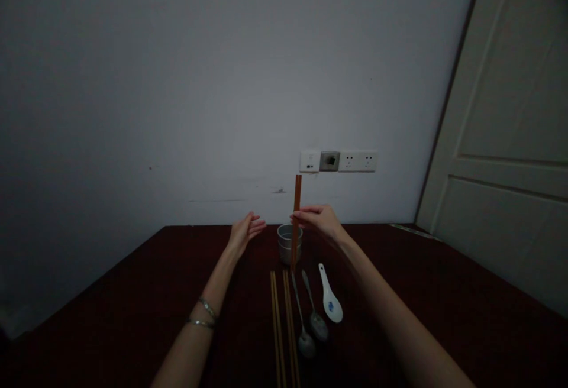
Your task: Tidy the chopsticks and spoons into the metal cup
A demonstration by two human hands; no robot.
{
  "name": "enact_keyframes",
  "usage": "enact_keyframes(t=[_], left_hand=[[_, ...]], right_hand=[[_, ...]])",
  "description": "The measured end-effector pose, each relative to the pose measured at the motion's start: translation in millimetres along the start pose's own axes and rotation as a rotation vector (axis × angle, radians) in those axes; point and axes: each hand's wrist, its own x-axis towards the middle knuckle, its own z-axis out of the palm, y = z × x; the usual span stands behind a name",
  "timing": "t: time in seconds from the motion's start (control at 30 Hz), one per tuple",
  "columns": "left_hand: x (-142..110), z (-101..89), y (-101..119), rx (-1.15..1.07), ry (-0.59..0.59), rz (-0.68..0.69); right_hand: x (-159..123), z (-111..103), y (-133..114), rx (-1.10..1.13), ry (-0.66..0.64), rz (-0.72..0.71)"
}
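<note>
Pinched in my right hand [320, 219] is a pair of reddish-brown chopsticks [296, 199], held nearly upright. Their lower part passes in front of a grey metal cup [284, 246] at the back of the table. Left of the cup, my left hand [245, 231] is empty, its fingers stretched out and apart from the cup. Nearer to me lie two pairs of lighter chopsticks, a left pair [277, 323] and a right pair [290, 323]. Beside them rest a long-handled metal spoon [306, 343], a second metal spoon [318, 326] and a white ceramic spoon [331, 302] with a blue mark.
The dark red table [133, 305] meets a pale wall [199, 80] behind the cup. Wall sockets [357, 161] sit above the table's back edge. A light panelled door [510, 139] stands at the right. A flat strip [415, 232] lies at the back right edge.
</note>
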Motion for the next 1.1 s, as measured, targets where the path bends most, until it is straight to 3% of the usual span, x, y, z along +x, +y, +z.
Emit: enact_keyframes(t=[0.1,0.23,0.43,0.77,1.1], left_hand=[[19,-29.0,-26,-0.087,0.060,-0.118],[31,-54.0,-47,-0.215,0.122,-0.172],[38,-66.2,-64,-0.313,0.148,-0.244],[44,-75.2,-73,-0.389,0.212,-0.211],[44,-77.3,-74,-0.425,0.215,-0.213]], right_hand=[[33,-5,-18,0.004,0.024,-0.104],[77,-9,-31,0.013,0.043,-0.207],[117,-11,-7,0.050,0.033,-0.193],[124,-13,67,-0.008,0.010,0.016],[116,-8,92,0.040,-0.014,0.068]])
